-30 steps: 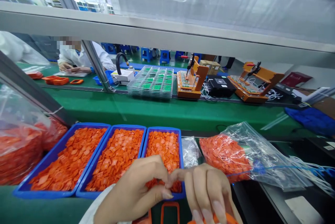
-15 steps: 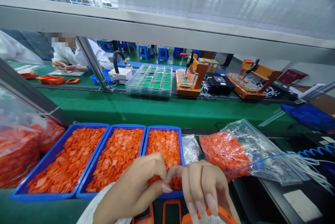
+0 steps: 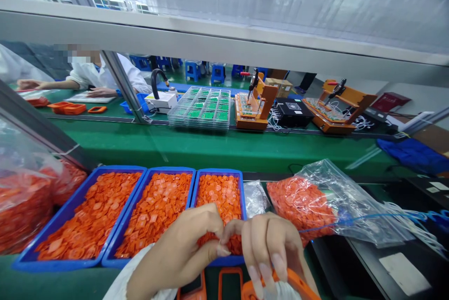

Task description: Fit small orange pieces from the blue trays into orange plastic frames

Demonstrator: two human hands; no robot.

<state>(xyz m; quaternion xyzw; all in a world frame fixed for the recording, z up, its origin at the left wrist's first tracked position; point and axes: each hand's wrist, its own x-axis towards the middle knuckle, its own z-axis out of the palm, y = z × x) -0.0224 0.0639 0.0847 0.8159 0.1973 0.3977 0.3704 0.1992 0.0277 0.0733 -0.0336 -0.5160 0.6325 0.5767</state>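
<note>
My left hand point(image 3: 182, 253) is pinched, thumb against fingertips, over the near end of the right blue tray point(image 3: 242, 197) of orange parts; what it pinches is too small to make out. My right hand point(image 3: 271, 248) touches the left fingertips and curls its fingers over an orange frame-shaped casing point(image 3: 301, 286) at the bottom edge. Two more orange frames point(image 3: 229, 274) lie flat below the hands.
Three blue trays point(image 3: 115, 218) of orange parts sit side by side. Clear bags of orange parts lie at right point(image 3: 315, 206) and left point(image 3: 24, 197). Across the green belt point(image 3: 210, 148) stand a tray of green boards point(image 3: 203, 110), orange jigs point(image 3: 254, 106), and a co-worker in white point(image 3: 91, 77).
Both hands stay pinched together and have barely moved. The orange casing under my right hand shows a little more. The co-worker across the belt has stretched an arm to the left.
</note>
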